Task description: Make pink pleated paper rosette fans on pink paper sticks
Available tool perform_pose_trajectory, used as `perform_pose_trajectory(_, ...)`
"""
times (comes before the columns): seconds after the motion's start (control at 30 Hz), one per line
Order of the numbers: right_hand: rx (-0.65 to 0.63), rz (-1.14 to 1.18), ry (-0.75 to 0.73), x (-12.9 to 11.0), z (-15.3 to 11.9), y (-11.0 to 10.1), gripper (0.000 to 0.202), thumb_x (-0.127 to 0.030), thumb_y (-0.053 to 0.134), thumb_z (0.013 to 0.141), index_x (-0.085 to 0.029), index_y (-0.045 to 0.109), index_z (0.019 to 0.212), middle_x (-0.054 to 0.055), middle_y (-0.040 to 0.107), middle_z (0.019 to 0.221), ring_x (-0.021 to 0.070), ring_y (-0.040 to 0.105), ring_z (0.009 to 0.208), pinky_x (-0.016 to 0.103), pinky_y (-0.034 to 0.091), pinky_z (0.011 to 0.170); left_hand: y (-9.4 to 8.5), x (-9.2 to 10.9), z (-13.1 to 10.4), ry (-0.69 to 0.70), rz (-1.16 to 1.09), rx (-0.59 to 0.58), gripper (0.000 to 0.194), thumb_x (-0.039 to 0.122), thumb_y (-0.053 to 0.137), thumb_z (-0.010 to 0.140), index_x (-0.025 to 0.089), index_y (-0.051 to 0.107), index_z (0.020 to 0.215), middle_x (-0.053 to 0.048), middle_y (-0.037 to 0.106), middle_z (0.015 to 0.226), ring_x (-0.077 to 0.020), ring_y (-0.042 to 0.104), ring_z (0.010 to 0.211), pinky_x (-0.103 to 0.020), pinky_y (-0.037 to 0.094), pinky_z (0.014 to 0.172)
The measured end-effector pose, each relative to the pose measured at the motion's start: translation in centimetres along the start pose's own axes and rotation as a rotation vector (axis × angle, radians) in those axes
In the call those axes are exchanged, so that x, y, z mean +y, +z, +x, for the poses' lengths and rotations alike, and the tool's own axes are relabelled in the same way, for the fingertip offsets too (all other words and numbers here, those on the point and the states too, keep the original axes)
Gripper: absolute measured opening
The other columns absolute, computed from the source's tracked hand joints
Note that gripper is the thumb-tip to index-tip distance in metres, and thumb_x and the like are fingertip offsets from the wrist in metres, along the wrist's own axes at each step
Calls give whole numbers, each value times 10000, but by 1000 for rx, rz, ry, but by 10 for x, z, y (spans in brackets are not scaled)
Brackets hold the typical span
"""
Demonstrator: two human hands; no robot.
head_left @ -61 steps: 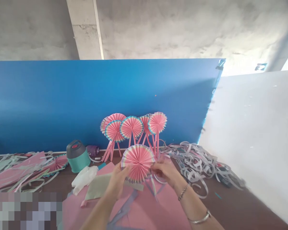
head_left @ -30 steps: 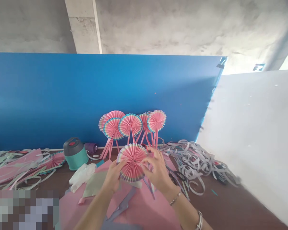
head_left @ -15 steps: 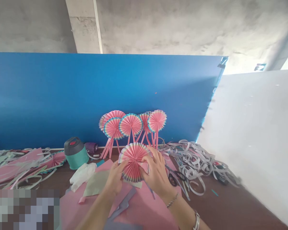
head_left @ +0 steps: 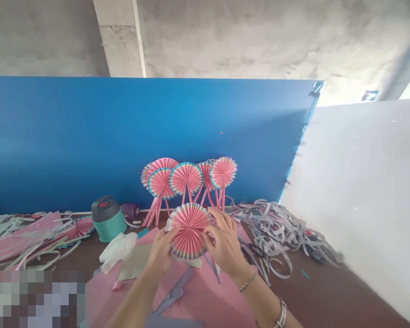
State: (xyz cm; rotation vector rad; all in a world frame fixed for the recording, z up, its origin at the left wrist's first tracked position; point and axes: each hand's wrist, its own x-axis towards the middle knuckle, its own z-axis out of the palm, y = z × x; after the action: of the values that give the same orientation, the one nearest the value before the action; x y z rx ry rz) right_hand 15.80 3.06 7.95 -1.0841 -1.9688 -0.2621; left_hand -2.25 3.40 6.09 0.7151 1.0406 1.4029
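Observation:
A round pleated paper fan [head_left: 190,230], pink with a pale striped rim, is held up between both hands. My left hand [head_left: 161,253] grips its left edge, thumb lying on the front pleats. At the right edge my right hand [head_left: 224,241] pinches the fan with thumb and index finger, the other fingers curved above. Below the fan lie pink paper sheets [head_left: 205,300] and a grey-violet paper piece [head_left: 174,291]. Scissors [head_left: 254,250] with dark handles rest just right of my right hand, partly hidden by it.
Several finished pink fans [head_left: 186,178] lean on the blue partition [head_left: 177,118]. A teal container with a grey lid [head_left: 109,218] and crumpled white plastic [head_left: 119,249] stand left. Curled paper strips [head_left: 273,228] are heaped at right; more strips and pink paper [head_left: 27,237] lie far left.
The fan has shifted slightly left and its face is seen more fully. My right thumb and index finger have drawn together at its right edge.

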Motion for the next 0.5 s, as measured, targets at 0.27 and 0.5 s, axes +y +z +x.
perform_pose_trajectory(0.27,25,3,-49,6,0,0,183,-132,464,859,-188,571,721,72,576,1002,202,508,922,346,357,769,-5,2,5,12,38,-2,328,359,792,552,163,664,781,-34,713,706,-190,660,634,-242,443,567)
perform_pose_trajectory(0.5,45,13,-116,11,0,1,195,-149,454,886,-188,582,743,39,606,875,155,520,785,305,337,716,-11,1,8,-7,44,-37,341,399,785,574,170,665,796,-29,714,723,-164,653,606,-222,431,528)
